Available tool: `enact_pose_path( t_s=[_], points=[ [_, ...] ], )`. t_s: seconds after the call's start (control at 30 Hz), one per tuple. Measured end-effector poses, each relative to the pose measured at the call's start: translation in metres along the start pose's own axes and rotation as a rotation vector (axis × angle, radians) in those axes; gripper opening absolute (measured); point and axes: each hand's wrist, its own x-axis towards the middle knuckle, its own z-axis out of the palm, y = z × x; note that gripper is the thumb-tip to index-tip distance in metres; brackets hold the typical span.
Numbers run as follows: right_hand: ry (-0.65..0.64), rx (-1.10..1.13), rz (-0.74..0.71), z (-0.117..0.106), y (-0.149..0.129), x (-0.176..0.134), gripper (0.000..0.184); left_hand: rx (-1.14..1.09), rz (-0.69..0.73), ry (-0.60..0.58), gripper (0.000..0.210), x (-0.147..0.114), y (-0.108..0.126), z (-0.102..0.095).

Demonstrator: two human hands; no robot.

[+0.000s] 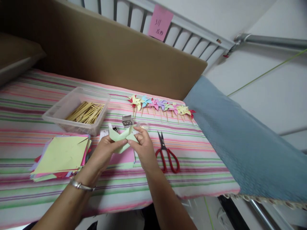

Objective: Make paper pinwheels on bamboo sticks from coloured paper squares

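Observation:
Between my two hands is a pale green paper pinwheel [117, 136] with its points partly folded up, held above the striped cloth. My left hand [105, 150] pinches its left side, thumb near the middle. On the other side my right hand [143, 145] grips the paper, its thumb also close to the centre. A pink paper sheet [123, 157] lies under the hands. Just beyond them sits a small open box [127, 121] of metal pins, and a clear round lid or dish [143, 126] is partly hidden by my right fingers.
Red-handled scissors [167, 155] lie to the right. At left are a stack of coloured paper [61, 155] and a clear plastic tub [69, 126] with wooden sticks [85, 112]. Finished pinwheels [160, 104] line the back. A brown board [115, 54] stands behind the striped cloth [201, 172].

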Motion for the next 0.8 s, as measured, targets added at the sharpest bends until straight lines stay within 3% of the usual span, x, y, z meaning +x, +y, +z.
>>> enact_pose_path(
  t_s=[0.17,0.27,0.43,0.8],
  points=[
    [0.021,0.079,0.111,-0.0016,0.0011,0.0012,0.038,0.031,-0.003,0.049,0.023,-0.0026,0.0050,0.0020],
    [0.025,0.083,0.105,-0.0018,-0.0002,0.0009,0.034,0.053,0.000,0.050,0.021,-0.0033,0.0075,0.0027],
    [-0.009,0.036,0.067,-0.0018,-0.0021,-0.0005,0.012,0.058,-0.028,0.058,0.026,-0.0018,0.0098,-0.0001],
    [-0.049,-0.107,0.071,-0.0028,-0.0027,-0.0022,0.008,0.194,0.036,0.098,0.025,-0.0013,0.0085,-0.0035]
  ],
)
